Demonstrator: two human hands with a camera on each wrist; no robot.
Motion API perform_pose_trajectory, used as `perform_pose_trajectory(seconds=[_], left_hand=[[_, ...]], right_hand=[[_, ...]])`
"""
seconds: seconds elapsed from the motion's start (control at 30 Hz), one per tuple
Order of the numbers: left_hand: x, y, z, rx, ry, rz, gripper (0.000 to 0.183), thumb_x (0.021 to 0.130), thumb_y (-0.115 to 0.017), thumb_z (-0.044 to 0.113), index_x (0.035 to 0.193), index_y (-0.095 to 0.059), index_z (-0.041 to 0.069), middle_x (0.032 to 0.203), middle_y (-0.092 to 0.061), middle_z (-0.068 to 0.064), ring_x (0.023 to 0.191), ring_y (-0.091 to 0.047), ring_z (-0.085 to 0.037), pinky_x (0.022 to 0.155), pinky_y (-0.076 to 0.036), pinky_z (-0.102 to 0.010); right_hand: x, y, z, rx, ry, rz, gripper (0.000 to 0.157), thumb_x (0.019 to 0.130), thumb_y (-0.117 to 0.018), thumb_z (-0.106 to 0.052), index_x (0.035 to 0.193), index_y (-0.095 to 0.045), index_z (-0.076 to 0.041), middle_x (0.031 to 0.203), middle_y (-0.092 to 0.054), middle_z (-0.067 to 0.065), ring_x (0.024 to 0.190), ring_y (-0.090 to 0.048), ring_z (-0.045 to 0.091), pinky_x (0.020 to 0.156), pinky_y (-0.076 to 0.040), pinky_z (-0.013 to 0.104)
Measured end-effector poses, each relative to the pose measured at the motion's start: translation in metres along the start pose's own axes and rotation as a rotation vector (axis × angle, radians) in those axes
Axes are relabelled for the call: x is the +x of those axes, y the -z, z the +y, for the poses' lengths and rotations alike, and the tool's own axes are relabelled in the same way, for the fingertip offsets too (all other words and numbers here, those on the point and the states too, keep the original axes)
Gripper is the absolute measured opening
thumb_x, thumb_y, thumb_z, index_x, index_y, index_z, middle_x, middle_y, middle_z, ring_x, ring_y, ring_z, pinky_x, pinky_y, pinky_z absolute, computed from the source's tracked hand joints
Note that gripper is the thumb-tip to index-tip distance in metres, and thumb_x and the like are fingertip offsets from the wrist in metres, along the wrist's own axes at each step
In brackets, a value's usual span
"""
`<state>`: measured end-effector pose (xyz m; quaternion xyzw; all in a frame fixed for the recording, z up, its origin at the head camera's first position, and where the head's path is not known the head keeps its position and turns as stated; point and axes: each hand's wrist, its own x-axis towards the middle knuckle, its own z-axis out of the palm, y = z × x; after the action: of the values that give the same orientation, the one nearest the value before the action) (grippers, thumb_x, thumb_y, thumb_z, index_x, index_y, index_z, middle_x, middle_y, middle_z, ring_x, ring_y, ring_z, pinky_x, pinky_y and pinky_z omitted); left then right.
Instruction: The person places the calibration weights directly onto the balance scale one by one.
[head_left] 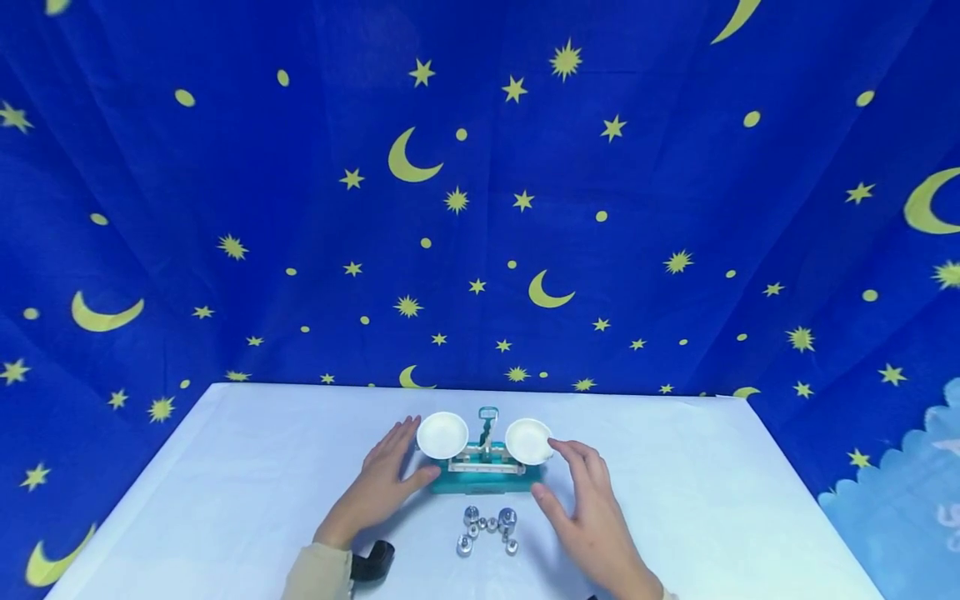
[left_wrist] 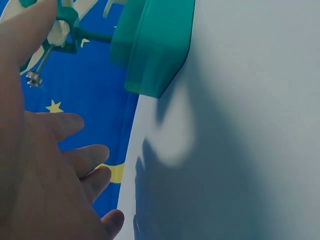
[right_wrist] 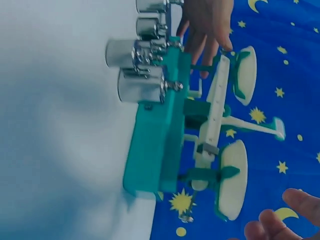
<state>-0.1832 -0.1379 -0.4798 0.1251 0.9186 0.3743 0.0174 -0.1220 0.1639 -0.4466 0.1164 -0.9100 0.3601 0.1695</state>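
A green balance scale (head_left: 486,481) with two white pans stands on the table, its beam between the pans. My left hand (head_left: 384,483) is at the scale's left end, fingers spread beside the left pan (head_left: 442,435), thumb near the base. On the other side my right hand (head_left: 592,517) has its fingertips close to the rim of the right pan (head_left: 529,442); whether they touch it I cannot tell. Neither hand holds anything. Several silver weights (head_left: 507,520) stand in front of the base. In the right wrist view the sliding rider (right_wrist: 208,149) shows on the beam.
A white-covered table (head_left: 225,483) carries everything. Behind it hangs a blue cloth (head_left: 480,167) with yellow moons and stars. A black object (head_left: 372,562) sits at my left wrist. Light blue scalloped fabric (head_left: 915,467) shows at the far right.
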Motion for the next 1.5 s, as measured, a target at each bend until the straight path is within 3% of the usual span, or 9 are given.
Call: perform_pose_trajectory(seconds=[0.17, 0.37, 0.5, 0.7, 0.8, 1.07, 1.5], left_hand=[[0.002, -0.004, -0.002, -0.038, -0.014, 0.013, 0.088, 0.095, -0.061, 0.056, 0.158, -0.028, 0.003, 0.163, -0.028, -0.017, 0.151, -0.018, -0.039, 0.12, -0.01, -0.063], [0.003, -0.012, -0.003, -0.074, 0.008, 0.0, 0.088, 0.094, -0.062, 0.057, 0.157, -0.031, 0.003, 0.162, -0.029, -0.019, 0.15, -0.021, -0.039, 0.12, -0.013, -0.062], [0.001, -0.016, -0.001, -0.102, 0.019, -0.006, 0.087, 0.095, -0.061, 0.055, 0.156, -0.033, 0.001, 0.16, -0.029, -0.026, 0.149, -0.022, -0.042, 0.12, -0.01, -0.063], [-0.002, -0.019, -0.005, -0.11, 0.004, -0.017, 0.086, 0.094, -0.063, 0.054, 0.156, -0.033, 0.002, 0.16, -0.03, -0.023, 0.15, -0.024, -0.038, 0.122, -0.006, -0.061], [-0.001, -0.02, -0.007, -0.106, -0.017, -0.017, 0.086, 0.094, -0.064, 0.054, 0.156, -0.033, 0.002, 0.16, -0.031, -0.021, 0.15, -0.025, -0.036, 0.122, -0.004, -0.061], [0.003, -0.022, -0.007, -0.094, -0.035, -0.022, 0.087, 0.093, -0.064, 0.054, 0.155, -0.033, 0.002, 0.16, -0.031, -0.02, 0.149, -0.025, -0.036, 0.121, -0.001, -0.062], [0.004, -0.024, -0.008, -0.082, -0.061, -0.03, 0.076, 0.095, -0.067, 0.041, 0.151, -0.04, -0.002, 0.158, -0.037, -0.019, 0.149, -0.026, -0.038, 0.119, 0.0, -0.066]], right_hand=[[0.0, -0.007, -0.001, 0.049, -0.001, -0.015, 0.05, 0.096, -0.07, -0.032, 0.14, -0.055, -0.014, 0.128, -0.056, 0.002, 0.111, -0.057, 0.017, 0.09, -0.054, 0.043], [-0.003, -0.016, -0.002, 0.14, -0.044, -0.109, 0.038, 0.095, -0.071, -0.026, 0.13, -0.062, -0.016, 0.114, -0.06, -0.001, 0.091, -0.056, 0.008, 0.075, -0.055, 0.028], [-0.005, -0.021, 0.001, 0.192, -0.008, -0.205, 0.034, 0.096, -0.069, -0.026, 0.126, -0.064, -0.01, 0.109, -0.061, 0.0, 0.088, -0.055, 0.005, 0.072, -0.054, 0.025], [-0.006, -0.026, 0.003, 0.252, -0.085, -0.409, 0.039, 0.099, -0.064, -0.038, 0.125, -0.063, -0.009, 0.109, -0.061, 0.0, 0.085, -0.056, 0.003, 0.068, -0.053, 0.023], [-0.006, -0.029, 0.004, 0.278, -0.11, -0.46, 0.039, 0.099, -0.064, -0.038, 0.125, -0.063, -0.009, 0.108, -0.06, -0.002, 0.085, -0.056, 0.003, 0.068, -0.053, 0.022], [-0.006, -0.033, 0.009, 0.292, -0.094, -0.46, 0.037, 0.097, -0.067, -0.034, 0.123, -0.064, -0.009, 0.101, -0.059, -0.003, 0.082, -0.056, 0.003, 0.068, -0.052, 0.022], [-0.004, -0.039, 0.017, 0.337, -0.188, -0.463, 0.021, 0.094, -0.07, -0.026, 0.111, -0.07, -0.013, 0.097, -0.06, -0.002, 0.08, -0.057, 0.007, 0.068, -0.052, 0.022]])
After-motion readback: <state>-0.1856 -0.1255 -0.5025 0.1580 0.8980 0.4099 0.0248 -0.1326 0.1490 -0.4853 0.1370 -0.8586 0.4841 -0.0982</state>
